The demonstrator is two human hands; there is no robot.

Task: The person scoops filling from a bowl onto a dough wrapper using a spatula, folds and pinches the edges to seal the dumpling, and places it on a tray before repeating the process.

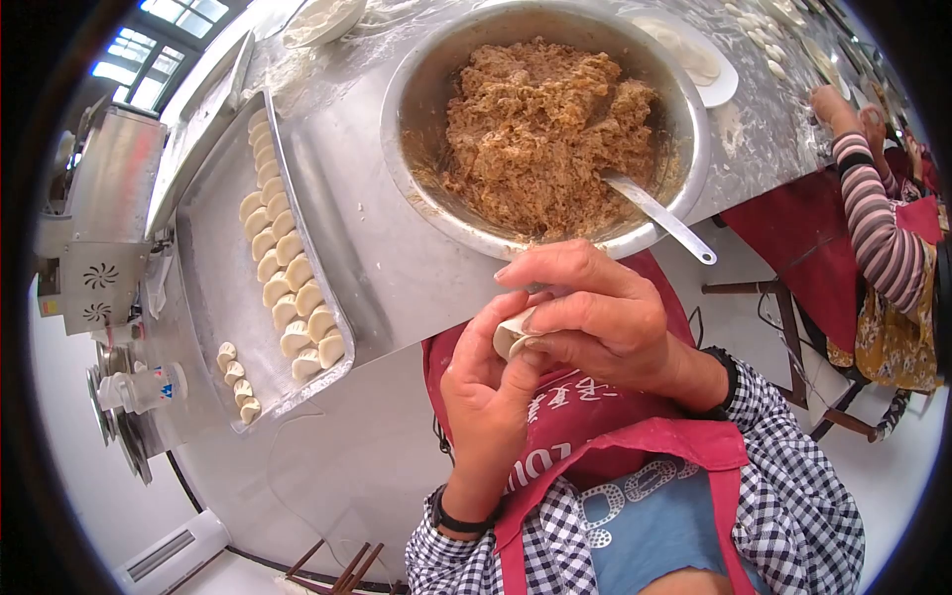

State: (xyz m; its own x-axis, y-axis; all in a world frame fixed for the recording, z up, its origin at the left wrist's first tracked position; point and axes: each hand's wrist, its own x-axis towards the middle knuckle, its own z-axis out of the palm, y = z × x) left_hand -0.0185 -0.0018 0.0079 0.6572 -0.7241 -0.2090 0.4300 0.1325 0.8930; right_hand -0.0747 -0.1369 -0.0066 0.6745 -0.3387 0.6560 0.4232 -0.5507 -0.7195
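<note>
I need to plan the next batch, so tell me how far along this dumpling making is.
Done: a long row of folded dumplings lies on the metal tray, a few more near its corner. In hand: the left hand and right hand pinch one dumpling between them. Left: the bowl holds plenty of filling, with a spoon in it, and wrappers lie on a plate beyond.

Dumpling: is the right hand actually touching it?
Touching. The head view shows the right hand closed over the dumpling, pressing its top edge, while the left hand cups it from below.
</note>
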